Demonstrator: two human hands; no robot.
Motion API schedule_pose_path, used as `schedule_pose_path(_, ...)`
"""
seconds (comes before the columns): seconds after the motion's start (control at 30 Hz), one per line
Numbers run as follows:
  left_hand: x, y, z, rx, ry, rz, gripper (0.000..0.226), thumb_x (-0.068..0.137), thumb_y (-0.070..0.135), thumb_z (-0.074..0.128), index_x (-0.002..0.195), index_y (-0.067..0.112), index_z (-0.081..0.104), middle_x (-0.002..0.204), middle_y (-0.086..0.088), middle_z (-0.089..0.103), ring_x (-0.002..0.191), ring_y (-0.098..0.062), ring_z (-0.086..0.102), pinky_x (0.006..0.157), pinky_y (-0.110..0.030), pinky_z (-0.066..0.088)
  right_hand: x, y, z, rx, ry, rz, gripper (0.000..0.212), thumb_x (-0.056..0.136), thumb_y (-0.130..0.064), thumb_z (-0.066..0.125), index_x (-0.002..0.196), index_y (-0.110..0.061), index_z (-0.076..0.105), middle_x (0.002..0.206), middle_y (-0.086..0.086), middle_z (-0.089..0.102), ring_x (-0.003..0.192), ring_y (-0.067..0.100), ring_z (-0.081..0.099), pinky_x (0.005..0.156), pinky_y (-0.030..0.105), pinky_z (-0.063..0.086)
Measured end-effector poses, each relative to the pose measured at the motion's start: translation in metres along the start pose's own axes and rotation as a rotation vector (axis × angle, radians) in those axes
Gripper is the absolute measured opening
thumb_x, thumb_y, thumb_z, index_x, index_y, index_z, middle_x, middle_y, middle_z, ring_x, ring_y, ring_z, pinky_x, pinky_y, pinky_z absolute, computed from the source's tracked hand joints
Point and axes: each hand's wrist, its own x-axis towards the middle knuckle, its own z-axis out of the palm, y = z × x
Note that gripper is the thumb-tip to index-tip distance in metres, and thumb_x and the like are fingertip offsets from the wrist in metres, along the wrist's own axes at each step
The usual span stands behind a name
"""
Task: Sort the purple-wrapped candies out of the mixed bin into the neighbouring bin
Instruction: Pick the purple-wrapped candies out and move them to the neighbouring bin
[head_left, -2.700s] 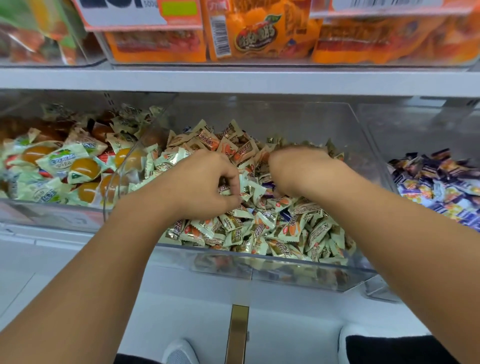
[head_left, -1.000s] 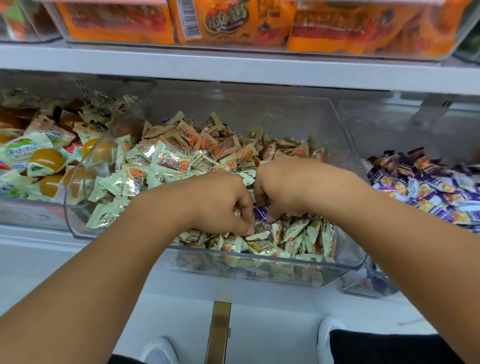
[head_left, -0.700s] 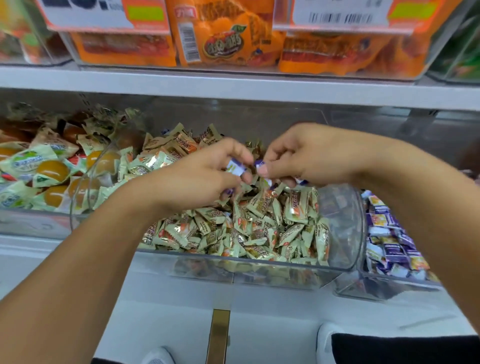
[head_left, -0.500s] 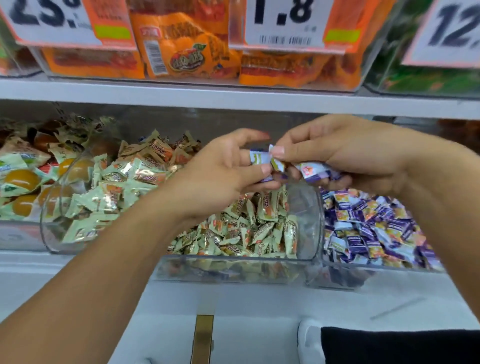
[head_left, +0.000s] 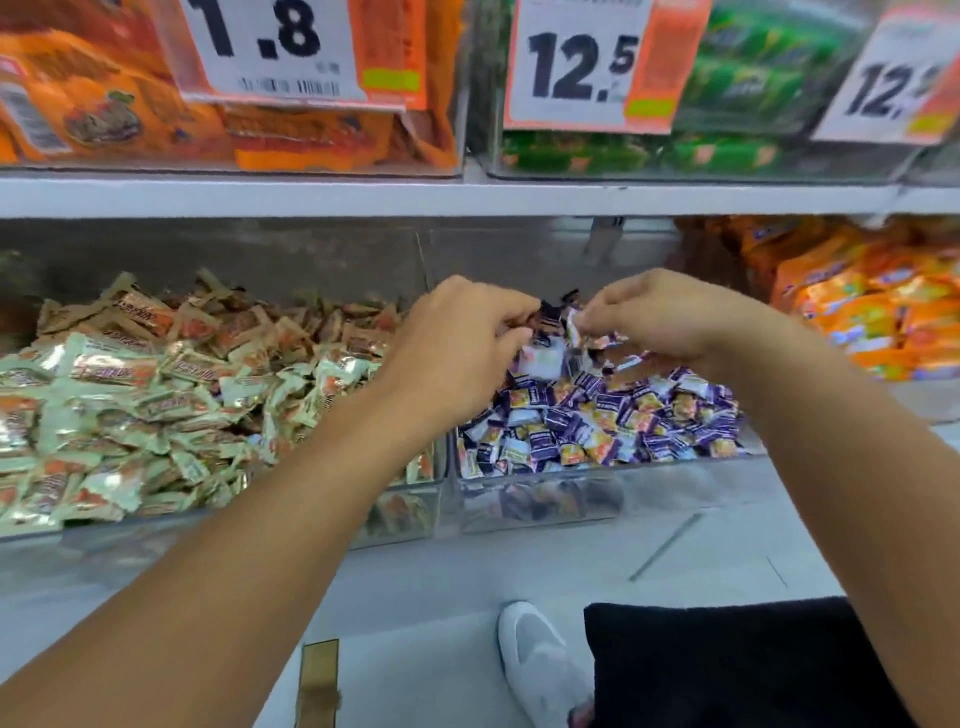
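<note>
The clear mixed bin (head_left: 410, 512) on the left is heaped with pale green and tan wrapped candies (head_left: 171, 395). Right beside it, the neighbouring clear bin (head_left: 540, 504) holds a pile of purple-wrapped candies (head_left: 597, 421). Both my hands hover over the back of that purple pile. My left hand (head_left: 462, 338) has curled fingers, with a purple-and-white candy (head_left: 543, 358) at its fingertips. My right hand (head_left: 670, 317) pinches another purple-wrapped candy (head_left: 574, 325) between thumb and fingers. The two hands are close together, fingertips facing.
A grey shelf board (head_left: 467, 195) runs just above the bins, carrying orange and green packets behind price tags (head_left: 571, 62). Orange packets (head_left: 872, 312) fill the section right of the purple bin. Below lie the floor, a white shoe (head_left: 540, 670) and black cloth (head_left: 727, 665).
Both hands dug in the mixed bin, lifted out with purple candies, and moved right. They are now over the purple bin, and the view has swung right with them.
</note>
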Motion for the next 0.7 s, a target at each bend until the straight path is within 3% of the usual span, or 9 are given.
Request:
schedule_pose_path(0.07,-0.002,-0.01,-0.016,0.053,-0.009,-0.016,0.029,0.094,0.031,0.066,0.123,0.026,0.068,0.12,0.004,0.071,0.113,-0.018,0.063,0.099,-0.04,0.05,0.002,-0.004,0.002,-0.381,0.133,-0.134,0.023,0.092,-0.031,0.068,0.101,-0.01,0.073,0.1,0.007,0.07,0.088,0.021,0.064,0.082,0.034,0.055)
schedule_pose_path(0.17,-0.02,-0.044,-0.066,0.107,-0.123,-0.095,0.013,0.093,0.036,0.067,0.102,0.031,0.074,0.091,0.013,0.073,0.086,-0.004,0.066,0.082,-0.031,0.053,-0.014,-0.035,0.032,-0.613,0.255,-0.519,0.027,0.092,-0.028,0.064,0.116,-0.015,0.07,0.11,0.006,0.072,0.1,0.024,0.066,0.091,0.037,0.053)
schedule_pose_path(0.23,-0.042,-0.073,-0.098,0.154,-0.275,-0.172,0.011,0.09,0.041,0.068,0.089,0.033,0.075,0.079,0.017,0.071,0.075,0.002,0.064,0.072,-0.027,0.053,-0.039,-0.066,0.062,-0.463,0.119,-0.817,0.023,0.093,-0.021,0.059,0.11,-0.027,0.073,0.101,-0.008,0.073,0.091,0.01,0.067,0.083,0.028,0.054)
schedule_pose_path(0.3,-0.065,-0.101,-0.115,0.237,-0.443,-0.233,0.013,0.088,0.042,0.07,0.084,0.031,0.075,0.071,0.023,0.067,0.07,0.006,0.061,0.065,-0.02,0.046,-0.057,-0.093,0.091,-0.387,-0.169,-0.892,0.029,0.094,-0.017,0.051,0.103,-0.031,0.075,0.094,-0.011,0.074,0.082,0.005,0.066,0.072,0.024,0.052)
schedule_pose_path(0.37,-0.082,-0.123,-0.118,0.257,-0.602,-0.286,0.01,0.089,0.038,0.068,0.084,0.032,0.074,0.064,0.031,0.062,0.066,0.01,0.058,0.06,-0.015,0.039,-0.052,-0.112,0.12,-0.401,-0.459,-0.761,0.033,0.097,-0.017,0.044,0.101,-0.026,0.076,0.091,-0.004,0.075,0.082,0.01,0.068,0.075,0.031,0.054)
schedule_pose_path(0.43,-0.094,-0.136,-0.119,0.188,-0.646,-0.307,0.01,0.093,0.032,0.065,0.092,0.034,0.075,0.066,0.037,0.06,0.068,0.012,0.057,0.062,-0.014,0.038,-0.037,-0.12,0.149,-0.379,-0.767,-0.431,0.032,0.102,-0.018,0.041,0.1,-0.013,0.072,0.096,0.007,0.075,0.082,0.023,0.069,0.074,0.038,0.059)
schedule_pose_path(0.5,-0.103,-0.144,-0.121,0.108,-0.647,-0.329,0.017,0.096,0.03,0.061,0.105,0.036,0.074,0.078,0.036,0.064,0.077,0.013,0.059,0.068,-0.015,0.042,-0.026,-0.123,0.173,-0.413,-0.975,-0.139,0.032,0.103,-0.024,0.04,0.098,-0.006,0.065,0.101,0.018,0.069,0.082,0.029,0.058,0.073,0.037,0.052)
schedule_pose_path(0.6,-0.114,-0.152,-0.119,-0.013,-0.676,-0.343,0.027,0.095,0.04,0.059,0.121,0.041,0.066,0.099,0.024,0.069,0.091,0.006,0.062,0.077,-0.019,0.05,-0.01,-0.123,0.19,-0.491,-1.047,-0.017,0.047,0.104,-0.034,0.037,0.122,0.001,0.062,0.135,0.022,0.059,0.109,0.032,0.064,0.096,0.045,0.051)
schedule_pose_path(0.7,-0.119,-0.152,-0.114,-0.015,-0.68,-0.344,0.059,0.076,0.066,0.057,0.132,0.052,0.047,0.105,0.031,0.059,0.1,0.014,0.053,0.072,-0.011,0.043,0.008,-0.126,0.188,-0.353,-0.936,0.002,0.039,0.102,-0.044,0.042,0.113,-0.016,0.066,0.124,0.006,0.064,0.108,0.031,0.064,0.088,0.044,0.059)
